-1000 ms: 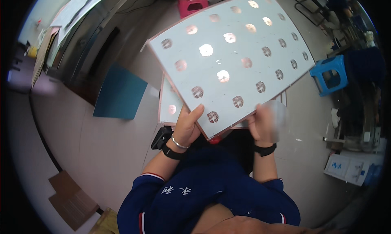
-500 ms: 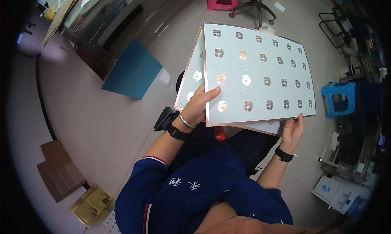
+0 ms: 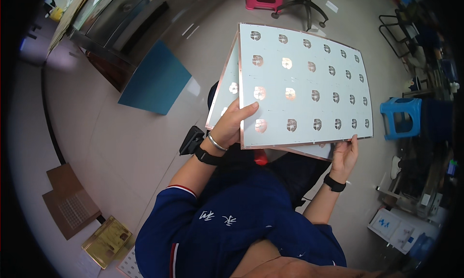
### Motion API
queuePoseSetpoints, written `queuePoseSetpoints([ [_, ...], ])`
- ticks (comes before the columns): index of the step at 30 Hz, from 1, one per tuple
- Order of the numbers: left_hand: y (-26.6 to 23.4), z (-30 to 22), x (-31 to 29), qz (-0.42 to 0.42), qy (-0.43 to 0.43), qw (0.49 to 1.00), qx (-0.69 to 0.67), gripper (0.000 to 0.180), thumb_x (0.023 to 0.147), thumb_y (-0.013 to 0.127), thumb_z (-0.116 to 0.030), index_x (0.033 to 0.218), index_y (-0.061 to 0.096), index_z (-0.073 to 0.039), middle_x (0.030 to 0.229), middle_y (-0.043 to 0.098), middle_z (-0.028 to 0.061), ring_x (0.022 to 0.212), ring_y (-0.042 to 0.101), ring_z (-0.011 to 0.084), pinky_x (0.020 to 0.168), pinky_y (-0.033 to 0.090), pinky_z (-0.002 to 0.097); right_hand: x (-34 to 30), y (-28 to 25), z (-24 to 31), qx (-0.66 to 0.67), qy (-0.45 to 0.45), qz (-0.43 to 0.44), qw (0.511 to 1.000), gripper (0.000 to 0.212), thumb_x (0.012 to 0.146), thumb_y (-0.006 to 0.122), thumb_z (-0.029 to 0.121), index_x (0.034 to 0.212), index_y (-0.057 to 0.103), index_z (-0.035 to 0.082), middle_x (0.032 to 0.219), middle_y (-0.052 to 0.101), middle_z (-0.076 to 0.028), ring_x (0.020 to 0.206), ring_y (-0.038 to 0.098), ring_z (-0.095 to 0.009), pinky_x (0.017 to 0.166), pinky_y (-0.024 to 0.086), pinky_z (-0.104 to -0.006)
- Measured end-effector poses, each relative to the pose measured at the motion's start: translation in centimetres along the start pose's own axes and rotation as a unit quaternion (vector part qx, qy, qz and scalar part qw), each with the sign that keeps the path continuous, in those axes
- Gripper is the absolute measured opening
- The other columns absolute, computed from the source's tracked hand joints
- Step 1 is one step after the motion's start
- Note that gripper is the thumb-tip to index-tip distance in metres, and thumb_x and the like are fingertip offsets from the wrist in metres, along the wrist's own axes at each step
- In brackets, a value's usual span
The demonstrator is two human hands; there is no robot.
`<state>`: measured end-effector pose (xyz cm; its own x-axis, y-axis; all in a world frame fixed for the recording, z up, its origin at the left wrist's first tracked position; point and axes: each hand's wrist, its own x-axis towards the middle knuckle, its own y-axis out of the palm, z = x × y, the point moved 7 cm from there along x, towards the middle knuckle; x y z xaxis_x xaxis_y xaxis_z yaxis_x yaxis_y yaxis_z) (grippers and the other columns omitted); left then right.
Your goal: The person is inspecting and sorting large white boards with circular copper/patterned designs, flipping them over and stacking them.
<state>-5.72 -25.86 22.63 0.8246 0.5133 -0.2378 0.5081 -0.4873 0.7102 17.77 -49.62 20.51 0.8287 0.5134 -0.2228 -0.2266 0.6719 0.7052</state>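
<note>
White rectangular panel (image 3: pixel 300 80) with copper-coloured edges and metallic spots (image 3: pixel 315 95), overlapping a similar white panel (image 3: pixel 229 75) above the lap: left hand (image 3: pixel 231 124) clamps its left edge; right hand (image 3: pixel 344 158), partly curled, grips its near edge, probably to steady it.

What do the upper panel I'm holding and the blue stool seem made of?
Upper panel: smooth, pale coating, probably over copper, given gleaming reddish spots and edges; core unclear. Blue stool: likely moulded plastic, satin, judging by even colour and rounded corners.
</note>
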Motion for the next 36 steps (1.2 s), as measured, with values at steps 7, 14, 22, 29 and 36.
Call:
queuePoseSetpoints([
  [7, -1.5, -1.2, -0.5, -0.026, 0.015, 0.999, 0.021, 0.050, 0.091, 0.049, -0.021, 0.129, 0.031, 0.005, 0.121, 0.048, 0.0161, 0.107, 0.053, 0.0201, 0.090, 0.045, 0.0317, 0.3, -1.5, 2.8, 0.025, -0.048, -0.032, 0.998, 0.015, 0.093, 0.044, 0.014, 0.102, 0.050, 0.003, 0.093, 0.059, -0.007, 0.088, 0.059, -0.016, 0.068, 0.053, -0.0283],
  [14, -3.1, -3.3, -0.9, -0.089, 0.057, 0.990, 0.094, 0.047, 0.095, 0.041, -0.032, 0.125, 0.039, 0.005, 0.114, 0.054, 0.0136, 0.102, 0.056, 0.0179, 0.085, 0.047, 0.0284, 1.0, -3.9, 5.8, -0.003, -0.083, 0.028, 0.996, 0.042, 0.094, 0.035, 0.013, 0.134, 0.032, 0.002, 0.117, 0.051, -0.014, 0.103, 0.055, -0.019, 0.081, 0.052, -0.0303],
  [22, -5.1, -5.7, -0.5, -0.106, 0.115, 0.973, 0.170, 0.040, 0.094, 0.045, -0.029, 0.119, 0.048, 0.003, 0.108, 0.058, 0.0084, 0.097, 0.055, 0.0129, 0.084, 0.043, 0.0264, 1.7, -1.7, 6.1, -0.121, -0.069, -0.072, 0.988, 0.041, 0.096, 0.035, 0.020, 0.131, 0.037, -0.001, 0.121, 0.050, -0.015, 0.103, 0.055, -0.019, 0.086, 0.049, -0.0311],
  [29, -7.8, -7.8, 0.9, -0.129, 0.134, 0.951, 0.248, 0.044, 0.090, 0.055, -0.030, 0.118, 0.051, 0.003, 0.109, 0.059, 0.0085, 0.095, 0.055, 0.0120, 0.083, 0.043, 0.0254, 3.9, 1.3, 7.0, -0.290, -0.050, -0.013, 0.956, 0.039, 0.095, 0.039, 0.022, 0.122, 0.046, -0.006, 0.112, 0.057, -0.013, 0.100, 0.056, -0.018, 0.089, 0.043, -0.0288],
  [36, -8.8, -7.5, 1.5, -0.136, 0.152, 0.947, 0.248, 0.041, 0.088, 0.058, -0.029, 0.112, 0.054, 0.004, 0.102, 0.062, 0.0068, 0.089, 0.056, 0.0111, 0.078, 0.044, 0.0248, 4.8, 2.0, 6.8, -0.337, -0.007, 0.085, 0.938, 0.039, 0.091, 0.051, 0.019, 0.121, 0.048, -0.007, 0.106, 0.059, -0.009, 0.094, 0.056, -0.013, 0.083, 0.042, -0.0246],
])
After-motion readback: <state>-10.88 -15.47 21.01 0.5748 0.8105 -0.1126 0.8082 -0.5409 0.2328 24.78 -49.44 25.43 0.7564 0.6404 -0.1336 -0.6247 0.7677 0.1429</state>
